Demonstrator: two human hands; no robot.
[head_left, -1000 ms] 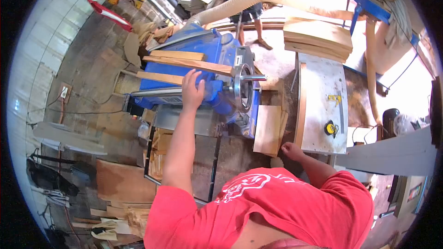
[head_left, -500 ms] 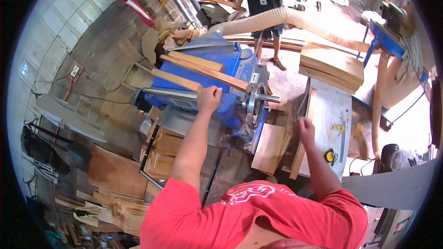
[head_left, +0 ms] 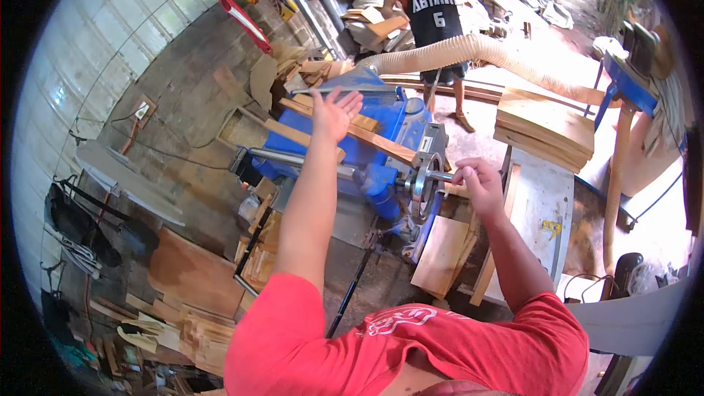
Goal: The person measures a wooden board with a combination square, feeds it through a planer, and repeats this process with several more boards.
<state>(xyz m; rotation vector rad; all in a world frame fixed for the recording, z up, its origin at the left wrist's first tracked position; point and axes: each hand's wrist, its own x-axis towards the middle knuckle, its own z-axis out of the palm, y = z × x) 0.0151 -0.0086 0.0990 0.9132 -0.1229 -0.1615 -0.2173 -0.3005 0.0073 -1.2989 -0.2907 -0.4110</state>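
My left hand (head_left: 336, 114) is raised palm up with its fingers spread, above the wood strips (head_left: 389, 148) that lie on top of the blue machine (head_left: 396, 114). It holds nothing. At the machine's near right corner is a metal handwheel (head_left: 425, 185) with a crank handle (head_left: 442, 176) sticking out to the right. My right hand (head_left: 480, 182) has its fingers closed around the end of that handle.
Beyond the machine stands a person in a black and yellow jersey (head_left: 434, 15). A ribbed hose (head_left: 469, 50) crosses behind it. Stacked boards (head_left: 546, 128) rest on a grey table (head_left: 546, 191) at right. More boards (head_left: 440, 253) stand below the handwheel.
My left hand has opened and lifted off the wood strip. My right hand has moved up and left onto the crank handle. The other person's arm has come up off the long board.
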